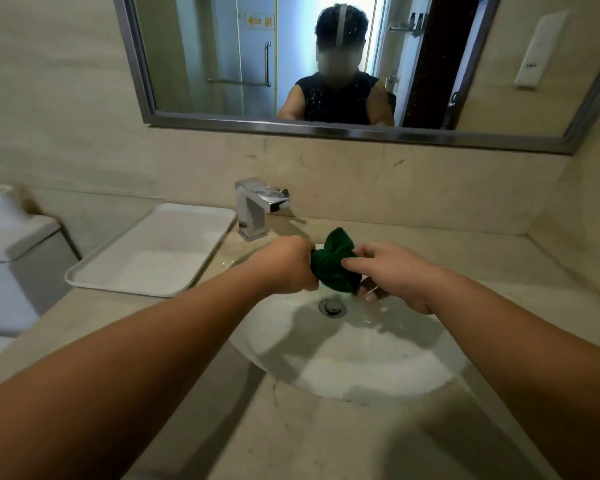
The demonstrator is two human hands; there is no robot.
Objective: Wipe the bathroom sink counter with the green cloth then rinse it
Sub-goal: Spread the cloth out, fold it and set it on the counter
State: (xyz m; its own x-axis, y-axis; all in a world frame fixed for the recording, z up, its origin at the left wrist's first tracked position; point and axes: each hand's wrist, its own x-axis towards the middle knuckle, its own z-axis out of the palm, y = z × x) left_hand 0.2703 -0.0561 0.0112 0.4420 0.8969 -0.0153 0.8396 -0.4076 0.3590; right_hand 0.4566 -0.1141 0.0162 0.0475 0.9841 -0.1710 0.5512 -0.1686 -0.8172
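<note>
A dark green cloth (pixel 335 263) is bunched up and held over the white sink basin (pixel 354 355), just above the drain (pixel 332 306). My left hand (pixel 288 266) is clenched around its left end. My right hand (pixel 392 275) pinches its right side with thumb and fingers. The chrome faucet (pixel 257 207) stands behind the cloth on the beige marble counter (pixel 326 434); I see no water running from it. The basin looks wet near the drain.
A white tray (pixel 153 252) lies on the counter to the left of the faucet. A toilet tank (pixel 11 268) with a paper roll (pixel 2 202) on it stands at the far left. A mirror (pixel 326 60) hangs above, reflecting a person.
</note>
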